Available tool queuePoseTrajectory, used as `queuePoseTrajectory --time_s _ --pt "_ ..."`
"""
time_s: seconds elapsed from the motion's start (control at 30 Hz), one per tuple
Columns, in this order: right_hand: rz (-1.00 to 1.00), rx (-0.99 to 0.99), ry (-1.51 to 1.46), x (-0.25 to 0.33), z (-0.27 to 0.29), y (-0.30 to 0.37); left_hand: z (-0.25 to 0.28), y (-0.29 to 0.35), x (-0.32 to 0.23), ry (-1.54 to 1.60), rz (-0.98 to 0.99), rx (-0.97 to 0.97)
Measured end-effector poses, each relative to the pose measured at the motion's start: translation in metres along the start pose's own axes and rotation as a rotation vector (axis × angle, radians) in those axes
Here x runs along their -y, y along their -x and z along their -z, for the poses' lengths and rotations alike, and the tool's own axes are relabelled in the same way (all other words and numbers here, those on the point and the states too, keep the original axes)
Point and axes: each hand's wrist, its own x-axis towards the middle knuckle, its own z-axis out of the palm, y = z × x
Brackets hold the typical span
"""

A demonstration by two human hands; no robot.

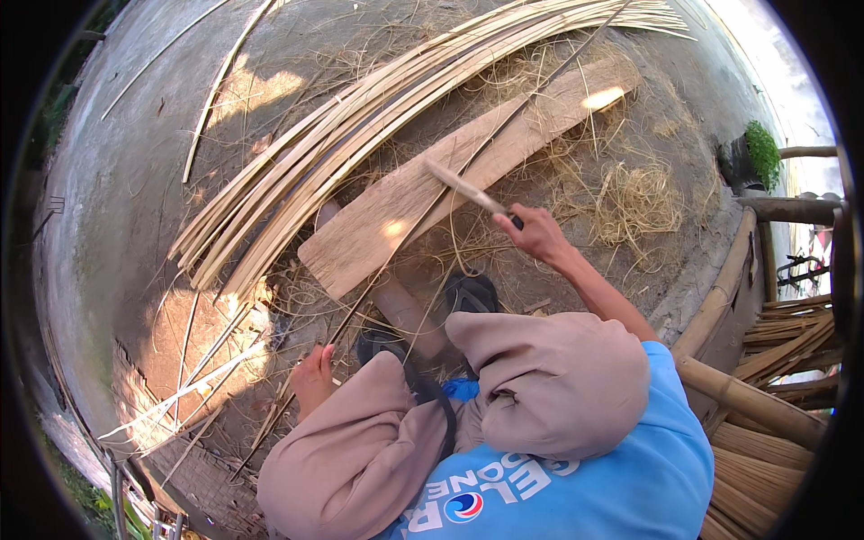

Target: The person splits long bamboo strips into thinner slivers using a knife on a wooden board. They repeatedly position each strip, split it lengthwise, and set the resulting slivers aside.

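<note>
My left hand (312,380), beside my left knee, is closed round a long, dark bamboo strip (486,144). The strip slants up and to the right across a flat wooden board (360,252). My right hand (535,236) grips the dark handle of a knife (470,190). Its blade points up and left, and the part near the tip crosses the strip over the board; whether it touches the strip I cannot tell. The board lies on the ground in front of my feet, tilted up toward the right.
A bundle of pale bamboo strips (333,121) lies beyond the board. Curly shavings (634,205) are heaped at its right. More pale strips (193,385) lie at the left. A bamboo rail (751,402) stands at my right, with bundled strips (756,481) past it.
</note>
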Motion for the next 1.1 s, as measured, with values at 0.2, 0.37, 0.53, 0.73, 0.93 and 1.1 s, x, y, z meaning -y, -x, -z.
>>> queuePoseTrajectory --time_s 0.2,0.37,0.53,0.73,0.93,1.1 --pt "-0.536 -0.592 -0.172 -0.089 0.108 -0.069 -0.005 0.016 0.04 0.168 0.035 -0.247" --pt "-0.267 -0.479 -0.18 -0.003 0.047 -0.035 -0.011 -0.026 -0.05 0.325 0.096 -0.265" --pt "-0.206 -0.294 0.045 -0.006 0.013 -0.035 -0.017 -0.064 -0.079 0.549 -0.09 -0.257" --pt "-0.23 -0.276 -0.173 0.017 -0.017 -0.038 -0.015 -0.056 -0.04 0.535 0.117 0.19" --pt "0.175 -0.036 -0.037 0.057 -0.061 0.042 -0.013 -0.078 -0.016 0.819 0.246 0.555" --pt "-0.269 -0.124 -0.116 0.05 -0.027 0.002 -0.008 -0.072 -0.026 0.7 0.134 0.373"
